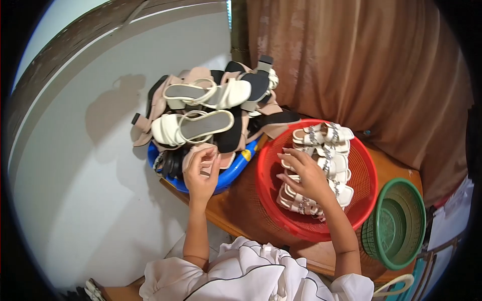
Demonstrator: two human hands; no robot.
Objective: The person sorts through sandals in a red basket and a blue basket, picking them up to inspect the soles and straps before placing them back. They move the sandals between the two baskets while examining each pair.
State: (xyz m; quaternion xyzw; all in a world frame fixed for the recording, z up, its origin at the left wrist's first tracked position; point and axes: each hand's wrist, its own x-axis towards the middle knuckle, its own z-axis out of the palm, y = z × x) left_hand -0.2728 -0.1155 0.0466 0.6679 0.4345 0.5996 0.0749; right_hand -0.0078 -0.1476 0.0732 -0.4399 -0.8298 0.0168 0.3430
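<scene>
My left hand (201, 173) hovers in front of the blue basket (232, 176), its fingers curved and the thumb apart, with nothing visible in the grasp. Heaped high over that basket are pink, black and cream heeled sandals; a cream sandal (206, 126) lies on its near side, just above my left hand. Another cream sandal (233, 95) rests farther back on the heap. Over the red basket (370, 200) is my right hand (307, 175), fingers spread and holding nothing. Beneath it, flat white sandals (334, 163) with decorated straps lie in rows, partly covered by the hand.
Both baskets stand on a brown wooden table (226, 213). A green basket (396, 226) is at the right, beside the red one. Behind hangs a brown curtain (351, 60), and a white wall (100, 165) borders the left side.
</scene>
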